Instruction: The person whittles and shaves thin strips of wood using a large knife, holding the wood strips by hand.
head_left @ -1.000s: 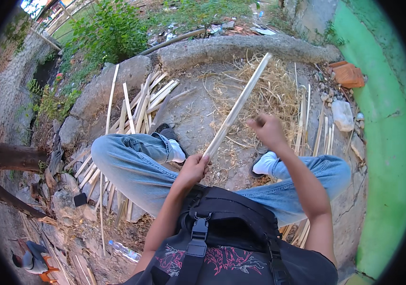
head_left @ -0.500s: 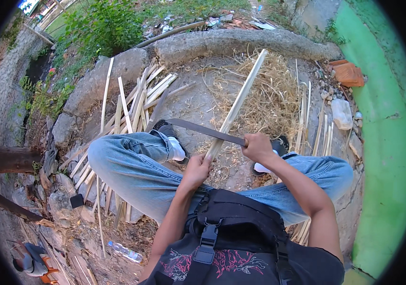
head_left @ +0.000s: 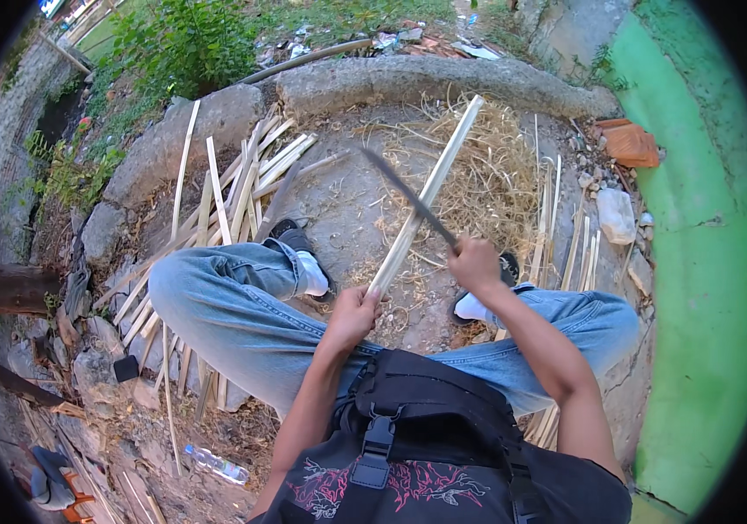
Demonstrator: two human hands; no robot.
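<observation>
Wooden strip (head_left: 428,189) crossed by blade (head_left: 398,184); pink print (head_left: 430,480) on shirt (head_left: 570,491)

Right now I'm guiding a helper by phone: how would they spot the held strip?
Between the knees in blue jeans, find the left hand gripping a pale strip. It slants up and right toward the shavings. Unlike strips lying in the left pile, it is held up, with the dark blade crossing it in view.
</observation>
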